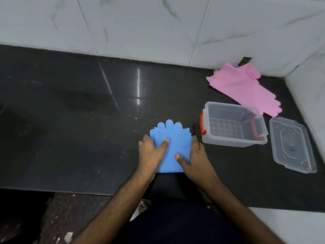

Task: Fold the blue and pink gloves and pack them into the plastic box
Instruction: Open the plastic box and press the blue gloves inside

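Observation:
The blue gloves (173,136) lie folded on the black counter (79,120), fingertips pointing away from me. My left hand (152,153) grips their left edge, thumb on top and fingers tucked at the side. My right hand (191,155) grips the right edge the same way, thumb pressing the blue surface. The pink gloves (242,87) lie loose at the back right near the wall. The clear plastic box (232,125) with orange latches stands open and empty, just right of the blue gloves.
The box's clear lid (292,145) lies flat to the right of the box. White marble walls (158,23) bound the counter at the back and right. The counter's front edge runs just below my wrists.

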`<state>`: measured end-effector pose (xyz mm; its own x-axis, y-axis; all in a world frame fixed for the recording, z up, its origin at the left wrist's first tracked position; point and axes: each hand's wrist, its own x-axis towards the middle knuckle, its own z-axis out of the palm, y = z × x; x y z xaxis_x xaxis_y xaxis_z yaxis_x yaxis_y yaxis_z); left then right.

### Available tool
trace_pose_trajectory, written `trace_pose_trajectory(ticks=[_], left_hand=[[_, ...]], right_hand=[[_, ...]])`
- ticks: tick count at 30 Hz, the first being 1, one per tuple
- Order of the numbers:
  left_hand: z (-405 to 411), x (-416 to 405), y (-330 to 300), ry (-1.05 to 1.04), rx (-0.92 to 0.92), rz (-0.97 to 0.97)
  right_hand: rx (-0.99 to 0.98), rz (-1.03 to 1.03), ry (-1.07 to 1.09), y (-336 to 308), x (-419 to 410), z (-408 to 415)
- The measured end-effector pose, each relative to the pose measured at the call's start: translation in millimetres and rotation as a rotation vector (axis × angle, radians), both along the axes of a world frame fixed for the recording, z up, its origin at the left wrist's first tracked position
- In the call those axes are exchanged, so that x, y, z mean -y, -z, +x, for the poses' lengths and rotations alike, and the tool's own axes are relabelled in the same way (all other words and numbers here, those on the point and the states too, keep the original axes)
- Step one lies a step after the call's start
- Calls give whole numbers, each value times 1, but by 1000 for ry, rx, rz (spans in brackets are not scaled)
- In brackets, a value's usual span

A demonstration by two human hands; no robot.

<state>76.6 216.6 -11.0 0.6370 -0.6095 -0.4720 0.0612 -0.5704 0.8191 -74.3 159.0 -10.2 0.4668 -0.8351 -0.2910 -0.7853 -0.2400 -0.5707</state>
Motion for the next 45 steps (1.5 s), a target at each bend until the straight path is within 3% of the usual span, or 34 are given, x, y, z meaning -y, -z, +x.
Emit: trace_pose_trajectory(ticks=[3, 6, 8, 15, 20, 25, 31, 34, 37, 41, 45], left_hand=[[3, 3, 3, -43, -120, -15], [8, 4, 6, -56, -226, -30], [11, 2, 6, -50, -315, -50], [7, -5, -9, -94, -453, -175], [14, -12, -50, 69, -484, -390], [6, 3, -102, 262, -352, -565], [-23, 42, -146, 613, -44, -444], [-45, 66, -170, 782, 123, -349], [-69, 87, -187, 907, 280, -261], [-94, 107, -196, 929, 518, -141], [-105, 124, -199, 902, 701, -110]], right_hand=[[147, 127, 159, 1, 3, -2], [495, 528, 392, -4, 10, -3], [621, 740, 459, -3, 13, -4], [580, 596, 267, -6, 20, -11], [585, 372, 37, -45, 39, -22], [593, 203, -156, -93, 69, -50], [518, 10, -344, -128, 104, -91], [518, 84, -460, -148, 121, -109], [578, 300, -576, -150, 132, -122], [676, 404, -467, -139, 133, -139], [660, 300, -366, -134, 132, -141]])
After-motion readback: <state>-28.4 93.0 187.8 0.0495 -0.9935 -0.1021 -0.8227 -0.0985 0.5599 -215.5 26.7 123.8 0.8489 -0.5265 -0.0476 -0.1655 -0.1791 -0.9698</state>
